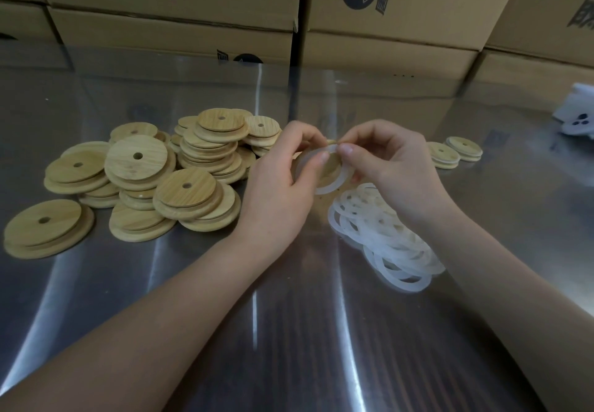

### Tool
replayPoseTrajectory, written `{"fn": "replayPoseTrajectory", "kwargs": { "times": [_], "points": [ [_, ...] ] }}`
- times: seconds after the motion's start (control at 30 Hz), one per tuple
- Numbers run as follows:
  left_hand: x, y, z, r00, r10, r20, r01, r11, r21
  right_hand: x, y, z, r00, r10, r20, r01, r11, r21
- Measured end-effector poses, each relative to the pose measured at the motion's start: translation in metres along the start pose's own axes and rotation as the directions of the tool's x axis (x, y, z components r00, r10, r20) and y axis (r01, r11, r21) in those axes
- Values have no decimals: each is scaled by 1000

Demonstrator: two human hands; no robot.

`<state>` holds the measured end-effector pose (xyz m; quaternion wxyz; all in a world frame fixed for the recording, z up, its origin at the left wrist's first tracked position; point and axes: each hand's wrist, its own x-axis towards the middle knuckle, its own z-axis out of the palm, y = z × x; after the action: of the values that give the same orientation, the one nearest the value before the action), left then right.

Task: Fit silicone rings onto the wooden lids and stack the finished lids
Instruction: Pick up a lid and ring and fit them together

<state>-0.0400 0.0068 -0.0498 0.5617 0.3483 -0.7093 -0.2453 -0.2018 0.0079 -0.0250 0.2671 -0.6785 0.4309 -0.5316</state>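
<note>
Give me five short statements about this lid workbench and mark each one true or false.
1. The left hand grips a wooden lid while the right hand pinches a silicone ring against it. True.
2. The pile of bare lids lies right of the hands. False: it lies to their left.
3. The heap of loose rings lies by the right wrist. True.
4. A tall tower of lids stands right of the hands. False: only two low lots of finished lids lie there, side by side.
5. Cardboard boxes stand behind the steel table. True.
</note>
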Motion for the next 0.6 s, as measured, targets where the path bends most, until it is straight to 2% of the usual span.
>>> {"fn": "replayPoseTrajectory", "kwargs": {
  "times": [0.27,0.6],
  "points": [
    [-1,3,1,999,32,-27,-30,998,57,-1,-3,1,997,-79,-11,77,991,-110],
    [-2,8,2,999,-14,-47,16,999,31,-3,-6,2,991,-127,-30,117,967,-225]
  ]
}}
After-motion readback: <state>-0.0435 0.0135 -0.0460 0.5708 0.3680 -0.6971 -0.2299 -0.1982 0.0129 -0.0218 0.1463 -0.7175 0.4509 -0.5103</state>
